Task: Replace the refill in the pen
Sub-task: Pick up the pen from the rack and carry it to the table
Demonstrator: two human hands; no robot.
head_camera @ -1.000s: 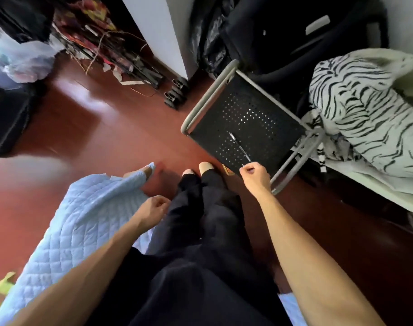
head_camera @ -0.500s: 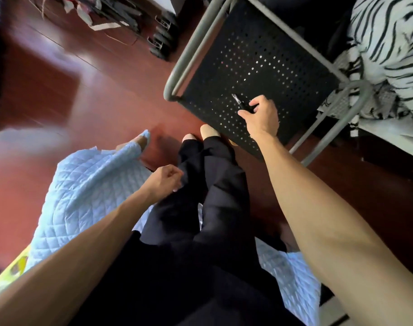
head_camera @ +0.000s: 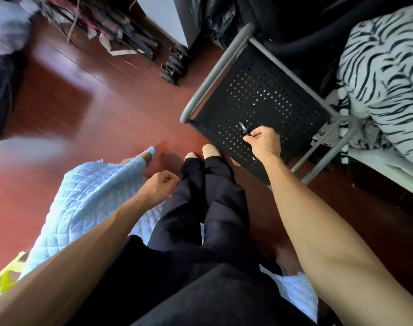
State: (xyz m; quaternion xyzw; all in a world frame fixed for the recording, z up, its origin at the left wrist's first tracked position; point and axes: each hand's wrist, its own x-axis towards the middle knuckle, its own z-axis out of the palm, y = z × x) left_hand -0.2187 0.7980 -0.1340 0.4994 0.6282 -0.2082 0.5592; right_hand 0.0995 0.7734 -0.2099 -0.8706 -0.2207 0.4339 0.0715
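Head view is filled mostly by a dark red wooden floor point(head_camera: 88, 109), over which a seated person's legs in black trousers point(head_camera: 215, 208) are stretched toward the far side. A pale blue quilted blanket point(head_camera: 83, 203) is spread on the floor at the near left, beside the legs. At the far right, a white cloth with black zebra stripes point(head_camera: 384, 74) is heaped on a raised surface. Between that cloth and the feet, a black perforated stool point(head_camera: 259, 100) with a grey tubular frame is seen, its seat serving as the worktop. Blurred clutter is piled along the far wall, and a bit of yellow-green material shows at the near left edge. The left hand point(head_camera: 159, 187) is held above the edge of the blanket, just left of the trousers, its fingers curled loosely inward; whether anything is enclosed cannot be told. The right hand point(head_camera: 264, 141) is extended over the near part of the stool seat, and its grip is pinched on the pen point(head_camera: 244, 128), thumb and forefinger pressed together around the barrel. One dark end of the pen, with a shiny tip, projects from the far-left side of the fist over the perforated seat. A small dark piece is visible on the seat just near the right wrist, too small to be identified.
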